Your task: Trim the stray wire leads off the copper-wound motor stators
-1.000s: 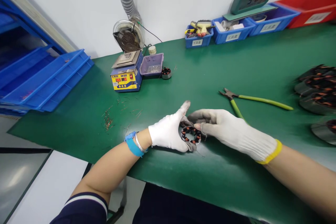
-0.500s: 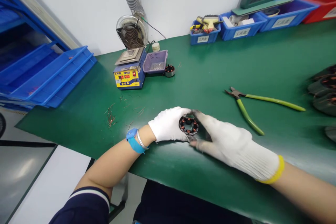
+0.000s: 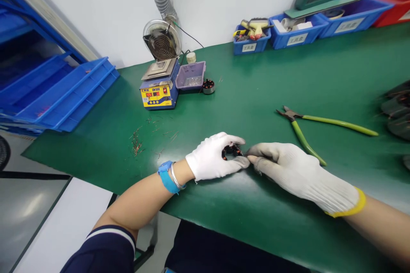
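Observation:
My left hand (image 3: 214, 158), in a white glove, is closed around a motor stator (image 3: 232, 151), a dark ring with copper windings. Its thumb and fingers wrap the ring from both sides and hide much of it. My right hand (image 3: 285, 166), in a white glove with a yellow cuff, is pinched at the stator's right side. Whatever lies between those fingertips is too small to make out, perhaps a wire end. Green-handled cutters (image 3: 299, 123) lie spread on the green table (image 3: 243, 209), beyond my right hand.
Copper wire scraps (image 3: 136, 144) lie to the left. Behind them stand a solder pot (image 3: 159, 89), a purple tray (image 3: 191, 76) and another stator (image 3: 208, 86). Blue tool bins (image 3: 251, 46) line the wall. More stators (image 3: 399, 106) sit at the right edge, and blue trays (image 3: 67, 98) far left.
My right hand has drawn back slightly to the right, its spread fingers now pinched together. The stator has tilted in my left hand, whose fingers cover more of it.

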Motion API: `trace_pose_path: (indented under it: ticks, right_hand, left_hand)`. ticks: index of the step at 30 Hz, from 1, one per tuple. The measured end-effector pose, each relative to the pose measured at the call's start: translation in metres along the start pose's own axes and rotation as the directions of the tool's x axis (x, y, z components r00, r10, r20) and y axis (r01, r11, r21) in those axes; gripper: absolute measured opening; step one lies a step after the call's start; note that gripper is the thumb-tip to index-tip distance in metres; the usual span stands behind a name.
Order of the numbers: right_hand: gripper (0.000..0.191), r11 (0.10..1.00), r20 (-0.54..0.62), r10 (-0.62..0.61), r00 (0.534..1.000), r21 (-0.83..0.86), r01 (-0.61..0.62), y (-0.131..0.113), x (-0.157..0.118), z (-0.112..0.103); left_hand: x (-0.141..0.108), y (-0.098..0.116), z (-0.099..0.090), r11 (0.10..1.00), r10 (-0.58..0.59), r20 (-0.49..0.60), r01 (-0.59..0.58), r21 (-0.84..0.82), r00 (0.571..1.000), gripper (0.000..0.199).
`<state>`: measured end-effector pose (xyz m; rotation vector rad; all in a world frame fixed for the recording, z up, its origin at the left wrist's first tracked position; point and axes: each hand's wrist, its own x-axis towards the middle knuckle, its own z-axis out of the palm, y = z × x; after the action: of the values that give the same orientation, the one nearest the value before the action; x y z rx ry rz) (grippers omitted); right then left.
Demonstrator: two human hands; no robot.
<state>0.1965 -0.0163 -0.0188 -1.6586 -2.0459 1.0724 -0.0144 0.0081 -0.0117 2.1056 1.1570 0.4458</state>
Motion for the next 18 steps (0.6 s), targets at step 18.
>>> trace_pose_path:
  ticks: [18]
  right_hand:
    - [0.032, 0.838, 0.246, 0.257, 0.934, 0.424, -0.343, 0.003, 0.003, -0.022]
  left_hand:
    - [-0.007, 0.001, 0.032, 0.963, 0.109, -0.115, -0.076, 0.257, 0.987, 0.007]
